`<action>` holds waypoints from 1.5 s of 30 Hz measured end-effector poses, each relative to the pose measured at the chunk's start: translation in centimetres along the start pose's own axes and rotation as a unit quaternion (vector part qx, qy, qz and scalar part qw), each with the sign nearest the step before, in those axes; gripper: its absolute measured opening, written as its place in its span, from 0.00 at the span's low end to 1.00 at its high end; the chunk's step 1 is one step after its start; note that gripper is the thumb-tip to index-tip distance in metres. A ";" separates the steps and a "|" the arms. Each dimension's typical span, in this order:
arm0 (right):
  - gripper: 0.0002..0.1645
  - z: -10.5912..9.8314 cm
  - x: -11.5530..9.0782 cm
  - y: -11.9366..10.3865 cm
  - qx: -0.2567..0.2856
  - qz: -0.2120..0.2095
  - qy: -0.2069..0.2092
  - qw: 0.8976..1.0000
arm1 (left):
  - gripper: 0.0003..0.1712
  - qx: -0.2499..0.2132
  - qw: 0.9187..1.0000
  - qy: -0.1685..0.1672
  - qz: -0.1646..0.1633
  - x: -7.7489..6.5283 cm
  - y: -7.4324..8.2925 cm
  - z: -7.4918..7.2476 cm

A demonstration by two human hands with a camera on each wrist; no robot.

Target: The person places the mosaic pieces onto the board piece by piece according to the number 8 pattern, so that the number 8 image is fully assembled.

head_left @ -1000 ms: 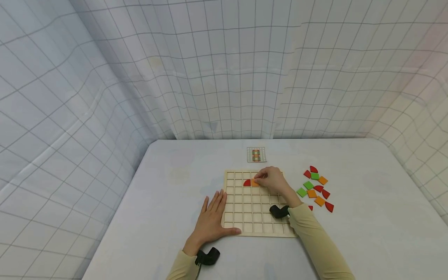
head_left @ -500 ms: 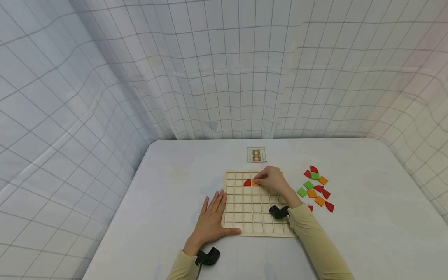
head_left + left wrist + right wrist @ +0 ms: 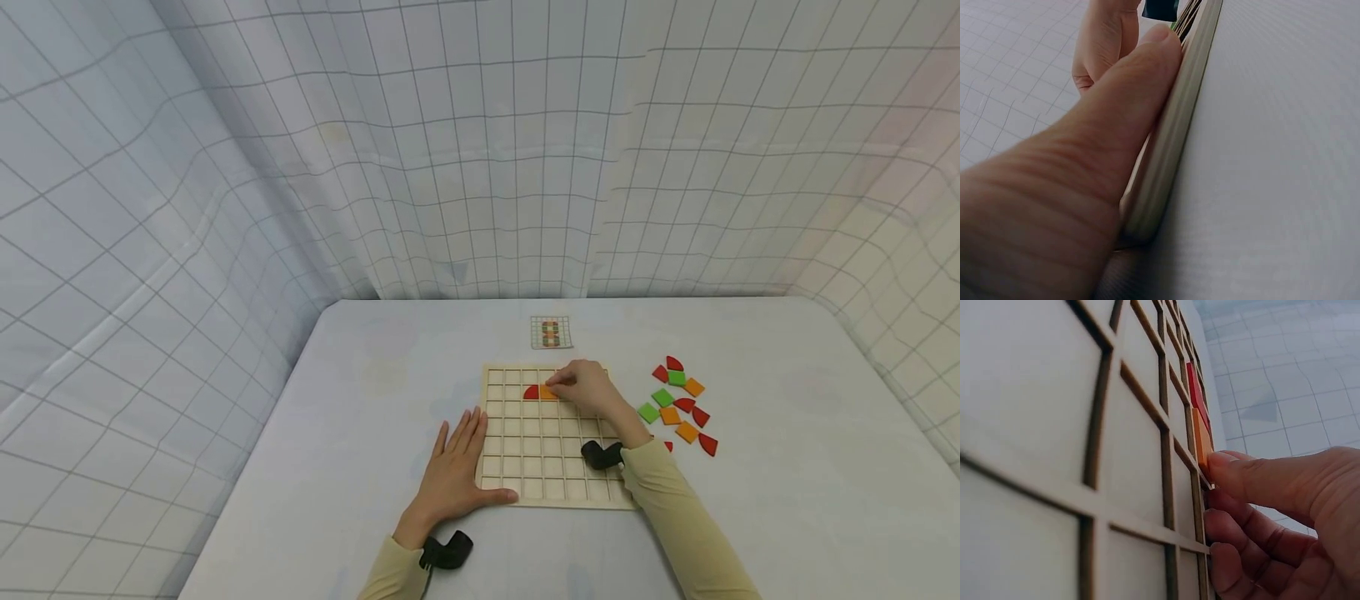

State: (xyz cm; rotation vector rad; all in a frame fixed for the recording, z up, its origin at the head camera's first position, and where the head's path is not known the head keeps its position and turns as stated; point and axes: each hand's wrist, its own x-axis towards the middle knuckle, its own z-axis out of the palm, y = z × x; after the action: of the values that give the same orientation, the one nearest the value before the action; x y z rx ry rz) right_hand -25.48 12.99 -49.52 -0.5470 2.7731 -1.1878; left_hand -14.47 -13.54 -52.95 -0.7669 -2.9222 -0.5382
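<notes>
A wooden grid board point(image 3: 532, 446) lies on the white table. My left hand point(image 3: 450, 483) rests flat at its left front corner, fingers spread along the left side and thumb over the front edge. In the left wrist view the thumb point(image 3: 1129, 87) lies along the board's rim point(image 3: 1172, 131). Near the far side of the board, my right hand point(image 3: 588, 389) pinches an orange square tile point(image 3: 547, 392) at its cell. Directly left of it sits a red quarter-circle tile point(image 3: 532, 392). The right wrist view has the thumb tip against the orange tile's edge, other fingers curled below.
Right of the board lie scattered loose tiles: green squares point(image 3: 662, 397), orange squares point(image 3: 687, 432) and red quarter-circles point(image 3: 707, 444). Beyond the board is a small pattern card point(image 3: 551, 332) with a printed grid. White checked curtains point(image 3: 495, 167) hang around the table's back and sides.
</notes>
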 end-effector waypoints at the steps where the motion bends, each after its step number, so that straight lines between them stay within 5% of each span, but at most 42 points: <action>1: 0.06 -0.1 -0.1 0.0 0.001 -0.005 -0.007 1.000 | 0.69 -0.001 1.000 0.000 0.001 0.0 0.0 0.0; 7: 0.15 -1.2 -1.1 0.3 0.013 -0.042 -0.042 0.998 | 0.69 -0.001 1.000 -0.002 0.003 0.0 0.1 -0.1; 12: 0.16 -3.0 -2.0 1.4 0.025 -0.043 -0.014 0.999 | 0.69 0.007 1.000 0.000 0.005 0.0 0.1 0.1; 19: 0.13 -6.9 -2.8 3.9 -0.006 0.019 0.091 0.996 | 0.69 -0.001 1.000 0.000 0.004 -0.2 0.1 -0.1; 25: 0.16 -9.5 -3.7 5.9 -0.039 0.089 0.137 0.986 | 0.69 -0.003 1.000 0.001 0.002 -0.1 0.1 -0.2; 37: 0.23 -11.0 -4.8 8.1 -0.080 0.200 0.131 0.968 | 0.69 0.001 1.000 -0.006 0.000 -0.2 0.1 0.0; 45: 0.25 -11.1 -4.9 8.9 -0.085 0.212 0.137 0.964 | 0.69 -0.004 1.000 -0.006 -0.003 -0.2 0.3 -0.2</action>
State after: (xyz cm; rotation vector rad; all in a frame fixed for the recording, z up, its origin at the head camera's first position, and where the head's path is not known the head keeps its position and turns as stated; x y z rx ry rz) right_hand -25.79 27.98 -48.50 0.2227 3.0153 -0.9959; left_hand -14.19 -13.47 -52.73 -0.7662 -2.9347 -0.5485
